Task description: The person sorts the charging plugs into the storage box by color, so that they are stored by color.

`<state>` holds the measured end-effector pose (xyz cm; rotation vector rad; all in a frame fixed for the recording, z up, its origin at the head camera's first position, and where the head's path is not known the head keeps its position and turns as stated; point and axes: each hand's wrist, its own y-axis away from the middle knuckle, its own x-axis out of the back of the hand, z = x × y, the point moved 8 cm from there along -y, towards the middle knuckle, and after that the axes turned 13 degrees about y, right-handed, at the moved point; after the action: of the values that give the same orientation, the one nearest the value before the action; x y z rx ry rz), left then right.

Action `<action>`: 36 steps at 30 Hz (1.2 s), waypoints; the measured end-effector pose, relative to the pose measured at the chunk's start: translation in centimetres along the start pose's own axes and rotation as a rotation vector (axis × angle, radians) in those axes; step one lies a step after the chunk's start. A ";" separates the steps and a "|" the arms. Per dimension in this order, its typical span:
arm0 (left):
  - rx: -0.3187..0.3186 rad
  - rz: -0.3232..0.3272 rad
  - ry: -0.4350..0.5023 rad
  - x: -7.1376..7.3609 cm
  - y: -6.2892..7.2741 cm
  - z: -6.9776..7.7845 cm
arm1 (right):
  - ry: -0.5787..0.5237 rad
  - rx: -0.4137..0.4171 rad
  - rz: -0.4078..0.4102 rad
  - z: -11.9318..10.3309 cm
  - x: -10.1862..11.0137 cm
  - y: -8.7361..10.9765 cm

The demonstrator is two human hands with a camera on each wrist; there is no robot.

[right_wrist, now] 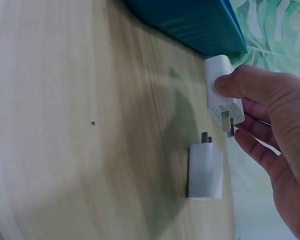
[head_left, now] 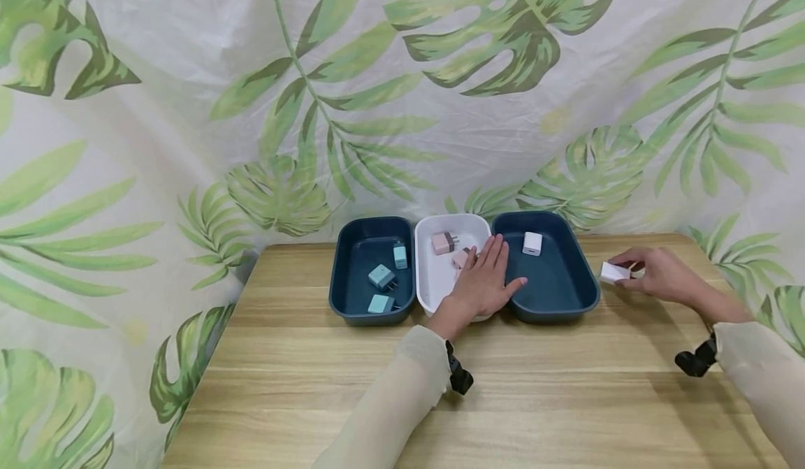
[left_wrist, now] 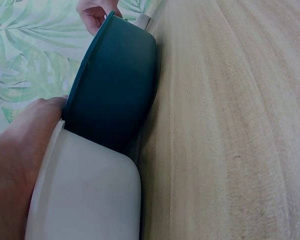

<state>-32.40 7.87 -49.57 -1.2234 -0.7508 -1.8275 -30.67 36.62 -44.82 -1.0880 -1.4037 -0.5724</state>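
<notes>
My right hand [head_left: 669, 273] pinches a white plug-in charger [head_left: 615, 272] just right of the right-hand dark blue tray [head_left: 553, 312]. The right wrist view shows its metal prongs, with the thumb on its side. Near it a second white charger [right_wrist: 205, 171] lies on the table, hidden in the head view. My left hand [head_left: 481, 284] lies with straight fingers across the adjoining rims of the white tray [head_left: 428, 280] and the right blue tray. One white charger [head_left: 532, 243] sits inside that blue tray. Pink chargers [head_left: 443, 242] are in the white tray, one partly covered by my left fingers.
At the left of the row stands another dark blue tray [head_left: 339, 294], holding three mint-green chargers [head_left: 381, 277]. All three trays stand side by side on a wooden table [head_left: 302, 385], near its back edge. A leaf-patterned cloth [head_left: 352, 105] hangs behind.
</notes>
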 end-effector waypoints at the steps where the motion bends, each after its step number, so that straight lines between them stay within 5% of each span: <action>1: 0.001 -0.003 0.001 0.0 0.0 0.0 | 0.002 -0.001 0.001 0.0 0.2 -0.1; 14: 0.006 -0.022 0.018 -0.3 -0.4 -0.3 | 0.147 -0.082 0.016 0.0 3.2 -0.9; 23: 0.009 -0.022 0.029 -0.4 -0.4 -0.3 | 0.084 -0.056 0.049 -0.8 4.2 -1.6; 36: 0.005 -0.011 0.025 -0.2 -0.2 -0.2 | 0.039 -0.047 -0.012 -2.6 4.2 -3.2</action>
<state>-32.62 7.86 -49.88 -1.1933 -0.7499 -1.8453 -31.54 34.15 -39.53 -1.1010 -1.3699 -0.6340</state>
